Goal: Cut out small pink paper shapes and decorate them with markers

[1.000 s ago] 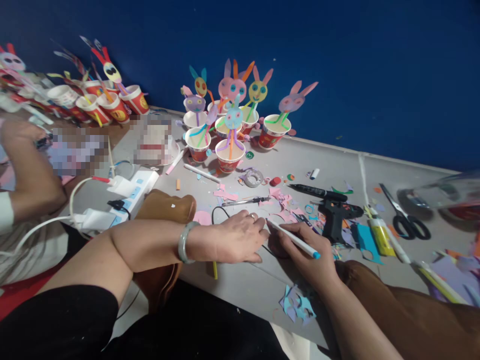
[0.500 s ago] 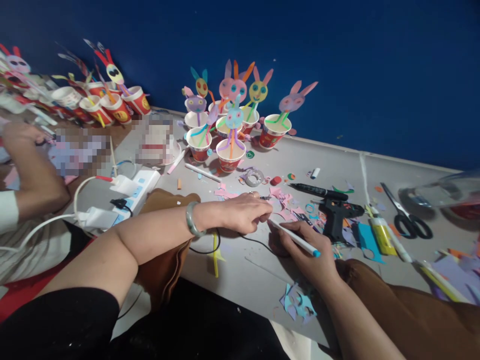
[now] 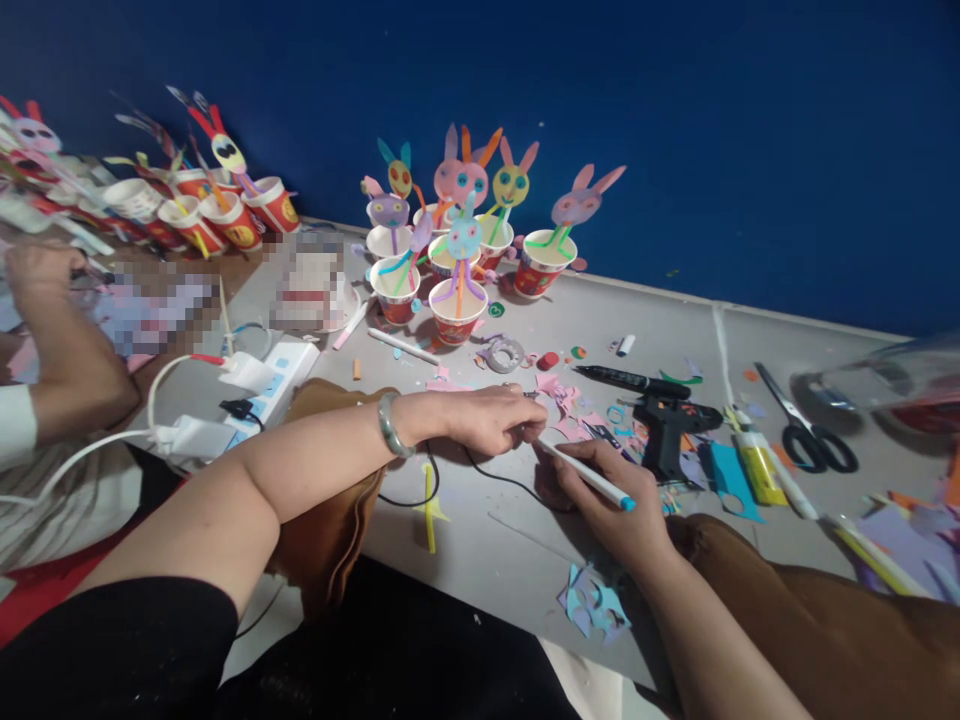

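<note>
My right hand (image 3: 611, 500) is closed around a white marker pen (image 3: 589, 472) with a blue end, its tip pointing toward my left hand. Across the middle of the table reaches my left hand (image 3: 491, 418), a bangle on its wrist, with bent fingers pressed together near the pen's tip. Whatever sits between those fingers is hidden. Pink paper scraps (image 3: 559, 395) lie just beyond both hands. A black glue gun (image 3: 667, 435) rests to the right of them, below a thick black marker (image 3: 630, 382). Cut blue paper (image 3: 596, 605) lies near the table's front edge.
Paper cups with rabbit figures (image 3: 457, 310) stand along the blue wall. A tape roll (image 3: 504, 353), scissors (image 3: 806, 425) and a yellow glue bottle (image 3: 761, 465) lie about. At left are a power strip (image 3: 281, 385) and another person's arm (image 3: 71, 330).
The view has shifted slightly, so the table's things appear a little further left. My left fingers have moved slightly; the right hand still holds the marker pen.
</note>
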The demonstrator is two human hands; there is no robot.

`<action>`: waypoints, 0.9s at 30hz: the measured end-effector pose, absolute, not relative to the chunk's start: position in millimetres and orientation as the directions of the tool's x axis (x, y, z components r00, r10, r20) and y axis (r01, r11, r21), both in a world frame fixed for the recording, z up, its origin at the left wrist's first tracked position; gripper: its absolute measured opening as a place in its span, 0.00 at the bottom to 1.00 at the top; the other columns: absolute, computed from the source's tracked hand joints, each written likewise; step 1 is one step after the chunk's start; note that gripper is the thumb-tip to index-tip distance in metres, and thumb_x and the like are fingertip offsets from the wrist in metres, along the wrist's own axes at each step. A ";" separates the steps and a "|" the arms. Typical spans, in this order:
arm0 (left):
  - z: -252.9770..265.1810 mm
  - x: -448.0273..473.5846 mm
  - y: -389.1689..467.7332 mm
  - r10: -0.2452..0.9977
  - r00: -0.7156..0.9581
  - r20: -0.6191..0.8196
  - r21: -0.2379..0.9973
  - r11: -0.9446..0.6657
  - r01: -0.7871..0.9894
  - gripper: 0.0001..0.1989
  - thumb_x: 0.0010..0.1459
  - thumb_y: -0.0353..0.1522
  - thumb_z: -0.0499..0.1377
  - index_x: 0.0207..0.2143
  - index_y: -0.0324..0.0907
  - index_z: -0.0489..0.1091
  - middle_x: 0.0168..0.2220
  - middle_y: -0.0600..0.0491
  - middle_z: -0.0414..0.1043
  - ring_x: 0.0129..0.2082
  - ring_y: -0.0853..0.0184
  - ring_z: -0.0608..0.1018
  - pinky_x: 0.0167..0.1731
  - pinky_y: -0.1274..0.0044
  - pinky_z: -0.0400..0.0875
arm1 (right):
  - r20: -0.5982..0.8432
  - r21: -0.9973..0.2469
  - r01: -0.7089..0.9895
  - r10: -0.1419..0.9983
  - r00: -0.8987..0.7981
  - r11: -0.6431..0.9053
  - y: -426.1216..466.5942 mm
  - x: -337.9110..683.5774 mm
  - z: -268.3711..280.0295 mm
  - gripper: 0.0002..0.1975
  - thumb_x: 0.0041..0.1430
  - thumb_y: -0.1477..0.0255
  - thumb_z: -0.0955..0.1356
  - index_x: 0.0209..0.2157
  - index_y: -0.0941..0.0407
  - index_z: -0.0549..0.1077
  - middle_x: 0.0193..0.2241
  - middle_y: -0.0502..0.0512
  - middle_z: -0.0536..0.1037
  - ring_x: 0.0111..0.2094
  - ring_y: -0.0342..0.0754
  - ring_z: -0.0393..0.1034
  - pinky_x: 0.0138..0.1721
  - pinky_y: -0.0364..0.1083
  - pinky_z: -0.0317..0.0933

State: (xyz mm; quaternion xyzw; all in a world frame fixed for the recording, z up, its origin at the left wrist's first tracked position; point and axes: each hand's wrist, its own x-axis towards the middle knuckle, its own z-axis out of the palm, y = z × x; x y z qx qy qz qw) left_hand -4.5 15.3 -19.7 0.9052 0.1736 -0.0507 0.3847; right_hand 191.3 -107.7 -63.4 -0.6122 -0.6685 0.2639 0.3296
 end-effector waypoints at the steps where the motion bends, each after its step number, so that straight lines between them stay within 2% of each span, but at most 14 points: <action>1: -19.6 -4.5 15.3 0.271 0.937 -0.222 0.677 -0.648 0.348 0.11 0.50 0.20 0.51 0.34 0.43 0.62 0.36 0.53 0.69 0.41 0.65 0.67 0.40 0.74 0.61 | 0.119 -0.759 0.641 0.992 -0.035 0.114 -107.7 191.4 -63.5 0.07 0.60 0.66 0.67 0.34 0.55 0.74 0.26 0.51 0.79 0.24 0.45 0.73 0.28 0.42 0.66; 27: -26.6 -8.5 18.4 0.228 0.951 -0.209 0.732 -0.608 0.307 0.14 0.48 0.20 0.50 0.36 0.43 0.62 0.36 0.52 0.67 0.42 0.65 0.67 0.40 0.74 0.62 | 0.116 -0.752 0.649 0.992 -0.049 0.119 -107.6 192.1 -63.3 0.07 0.60 0.66 0.67 0.34 0.55 0.74 0.27 0.52 0.79 0.25 0.45 0.73 0.28 0.43 0.65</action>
